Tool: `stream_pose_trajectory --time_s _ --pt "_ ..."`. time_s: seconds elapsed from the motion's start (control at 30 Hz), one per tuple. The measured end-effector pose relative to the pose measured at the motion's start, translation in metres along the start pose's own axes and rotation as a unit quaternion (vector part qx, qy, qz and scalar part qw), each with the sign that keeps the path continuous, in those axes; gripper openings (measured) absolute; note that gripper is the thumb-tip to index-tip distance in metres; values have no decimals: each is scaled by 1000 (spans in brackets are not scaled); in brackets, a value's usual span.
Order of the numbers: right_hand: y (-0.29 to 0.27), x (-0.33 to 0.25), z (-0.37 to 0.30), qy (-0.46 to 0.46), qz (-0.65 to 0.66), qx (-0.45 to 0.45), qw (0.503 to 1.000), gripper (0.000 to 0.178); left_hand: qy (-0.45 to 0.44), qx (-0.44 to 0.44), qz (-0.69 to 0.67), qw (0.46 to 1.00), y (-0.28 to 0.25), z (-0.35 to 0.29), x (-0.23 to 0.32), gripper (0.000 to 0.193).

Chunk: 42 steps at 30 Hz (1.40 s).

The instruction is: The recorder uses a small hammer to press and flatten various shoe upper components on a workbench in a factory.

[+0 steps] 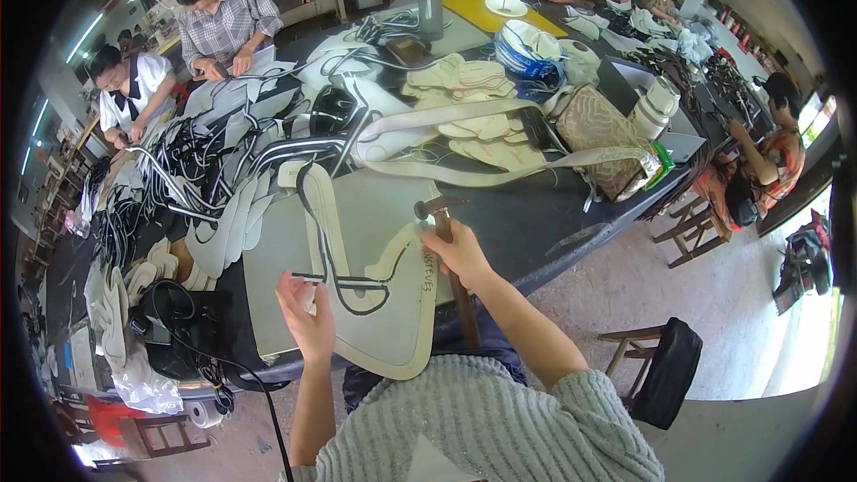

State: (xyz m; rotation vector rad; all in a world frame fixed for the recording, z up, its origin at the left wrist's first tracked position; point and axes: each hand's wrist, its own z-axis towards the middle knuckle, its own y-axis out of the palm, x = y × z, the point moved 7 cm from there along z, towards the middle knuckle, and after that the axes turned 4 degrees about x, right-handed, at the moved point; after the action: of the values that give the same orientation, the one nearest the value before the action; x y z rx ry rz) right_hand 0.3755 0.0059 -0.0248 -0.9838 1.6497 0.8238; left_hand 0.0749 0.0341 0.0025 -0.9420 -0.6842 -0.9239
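My right hand [460, 250] is closed around a hammer [464, 308], its metal head up past my thumb and its wooden handle hanging toward my lap. My left hand [308, 314] is curled, with its fingertips at the end of a narrow black-and-white strap [359, 284]. Something small and white shows between thumb and fingers. Under the strap lies a large cream cut piece [397, 339] with a curved outline, partly over the table edge toward me. A pale grey board [277, 245] on the table supports it.
Piles of black-and-white straps [192, 152] and grey cut pieces [228, 228] fill the table's left. Beyond the board are a long beige strap [446, 116], a patterned bag [603, 129] and a dark bottle [430, 7]. Several people work around the table. A stool [629, 357] stands at right.
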Motion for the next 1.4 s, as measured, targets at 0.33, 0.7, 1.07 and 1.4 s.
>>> stream_pose_trajectory --time_s 0.33,0.7,1.07,1.4 --pt "-22 14 -18 -148 -86 152 973 24 -155 -110 -25 981 -30 -4 -21 36" --pt "-33 9 -34 -139 -136 133 972 22 38 -62 112 991 -40 -43 44 36" --pt "-39 8 -62 -187 -256 83 945 16 -412 -186 -264 852 -1 -112 16 25" --pt "-28 -15 -83 -80 -89 -26 992 16 -262 -136 -329 897 -37 -4 16 45"
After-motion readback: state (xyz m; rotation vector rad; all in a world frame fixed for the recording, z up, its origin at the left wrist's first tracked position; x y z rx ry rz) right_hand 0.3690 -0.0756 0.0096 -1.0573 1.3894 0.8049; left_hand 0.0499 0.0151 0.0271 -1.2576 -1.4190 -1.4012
